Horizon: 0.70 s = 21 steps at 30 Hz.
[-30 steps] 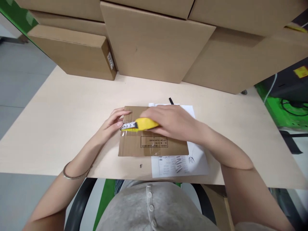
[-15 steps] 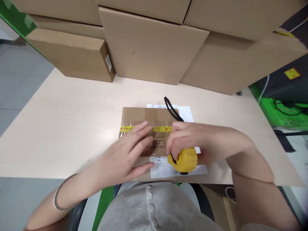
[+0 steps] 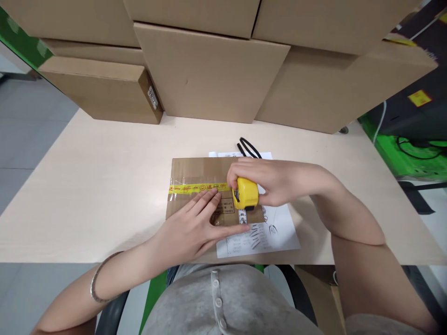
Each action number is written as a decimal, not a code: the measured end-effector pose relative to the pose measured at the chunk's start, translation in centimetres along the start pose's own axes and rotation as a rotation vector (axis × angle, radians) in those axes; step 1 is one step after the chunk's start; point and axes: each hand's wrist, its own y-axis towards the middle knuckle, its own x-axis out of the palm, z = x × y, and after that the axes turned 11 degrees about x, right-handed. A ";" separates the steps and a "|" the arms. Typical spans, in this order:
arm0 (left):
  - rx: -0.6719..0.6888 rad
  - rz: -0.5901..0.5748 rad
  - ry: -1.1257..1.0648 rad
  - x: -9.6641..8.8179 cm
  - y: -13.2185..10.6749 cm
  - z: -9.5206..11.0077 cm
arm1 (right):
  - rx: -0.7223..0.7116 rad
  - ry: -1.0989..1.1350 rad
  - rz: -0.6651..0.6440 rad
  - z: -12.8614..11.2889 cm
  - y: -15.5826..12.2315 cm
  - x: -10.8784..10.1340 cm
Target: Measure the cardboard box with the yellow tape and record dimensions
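A small cardboard box (image 3: 195,168) with yellow printed tape (image 3: 185,188) across its top lies on papers near the table's front edge. My right hand (image 3: 268,179) is closed around a yellow tape measure (image 3: 248,191), held over the box's right part. A short length of measuring blade (image 3: 242,216) runs from it toward the box's near edge. My left hand (image 3: 195,223) rests on the box with fingers stretched out. Its thumb touches the blade's end at that edge. A black wrist strap (image 3: 249,148) shows beyond the box.
Printed, marked paper (image 3: 275,237) sticks out from under the box. Large cardboard boxes (image 3: 209,74) line the back of the table (image 3: 104,186), with a smaller closed carton (image 3: 101,95) at the left. At the right sits dark equipment (image 3: 401,121) with cables.
My right hand has turned and brought the tape measure up and left onto the box, with some blade now out. My left thumb has moved right to the blade's end.
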 end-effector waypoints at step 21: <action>0.018 -0.049 0.072 0.0 0.0 -0.2 | 0.174 0.002 0.104 7.3 5.7 -6.2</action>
